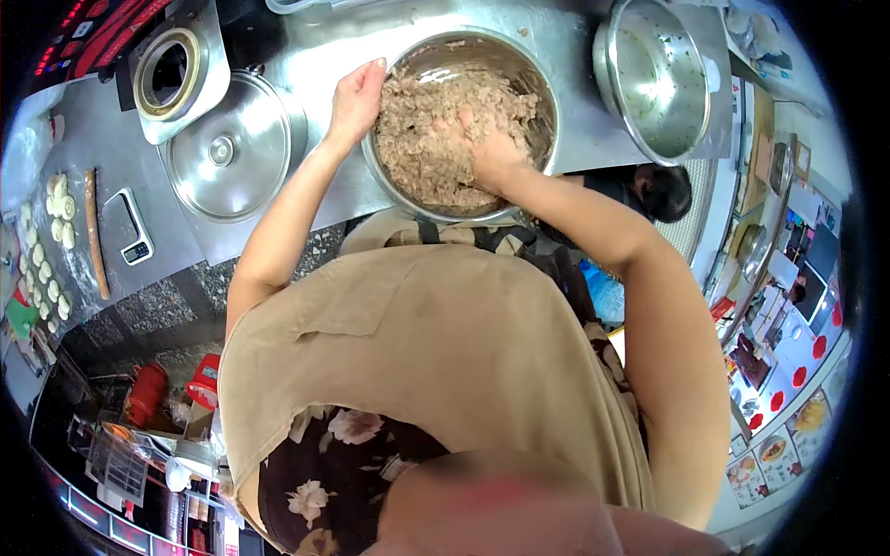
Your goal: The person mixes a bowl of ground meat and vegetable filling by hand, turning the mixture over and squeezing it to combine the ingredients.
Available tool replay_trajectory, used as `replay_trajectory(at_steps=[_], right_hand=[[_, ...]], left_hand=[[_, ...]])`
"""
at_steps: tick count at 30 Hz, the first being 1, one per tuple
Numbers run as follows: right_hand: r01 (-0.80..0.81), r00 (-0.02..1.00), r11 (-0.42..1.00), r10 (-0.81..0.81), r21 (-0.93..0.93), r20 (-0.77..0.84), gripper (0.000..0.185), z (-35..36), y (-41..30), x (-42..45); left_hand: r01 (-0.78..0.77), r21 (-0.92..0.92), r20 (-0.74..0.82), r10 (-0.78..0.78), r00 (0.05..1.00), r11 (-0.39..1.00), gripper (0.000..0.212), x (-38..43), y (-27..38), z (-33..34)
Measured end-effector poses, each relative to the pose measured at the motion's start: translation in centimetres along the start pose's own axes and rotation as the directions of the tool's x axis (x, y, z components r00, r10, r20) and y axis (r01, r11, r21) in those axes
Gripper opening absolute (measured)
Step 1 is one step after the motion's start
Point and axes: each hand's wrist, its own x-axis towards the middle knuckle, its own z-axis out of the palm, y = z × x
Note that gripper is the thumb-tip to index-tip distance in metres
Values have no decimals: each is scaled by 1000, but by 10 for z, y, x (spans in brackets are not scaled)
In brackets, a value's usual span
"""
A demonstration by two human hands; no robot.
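Observation:
A large stainless steel mixing bowl (546, 76) in front of me holds a mass of raw minced meat (424, 139). The mince looks coarse and sticky, and some is smeared up the wall. My left hand (358, 101) grips the bowl's left rim, thumb uppermost. Sunk into the mince right of centre is my right hand (495, 156). Its fingertips are partly buried, so how far they are curled is hidden.
A lidded steel pot (236, 167) stands left on the steel counter (323, 42). Right of the mixing bowl sits another steel bowl (657, 83) with green bits inside. Farther left are a rolling pin (96, 236), a digital scale (132, 229) and several dough pieces (61, 208).

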Motion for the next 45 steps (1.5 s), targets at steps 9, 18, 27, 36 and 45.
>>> replay_trajectory(at_steps=[9, 18, 27, 36, 45], right_hand=[[-130, 911, 987, 80, 99, 404, 65, -53, -6, 50], [-13, 993, 805, -58, 593, 101, 63, -91, 30, -27], [-273, 958, 558, 230, 784, 170, 74, -92, 59, 24], [-318, 946, 70, 82, 945, 313, 89, -63, 63, 92], [-85, 894, 155, -424, 984, 144, 62, -81, 52, 111]], left_hand=[[-29, 12, 113, 28, 993, 1000, 35, 10, 6, -7], [-11, 43, 425, -8, 905, 999, 40, 78, 26, 13], [63, 14, -140, -61, 988, 998, 46, -53, 4, -10], [74, -106, -172, -92, 981, 992, 31, -46, -4, -2], [225, -464, 14, -246, 969, 857, 29, -16, 4, -14]])
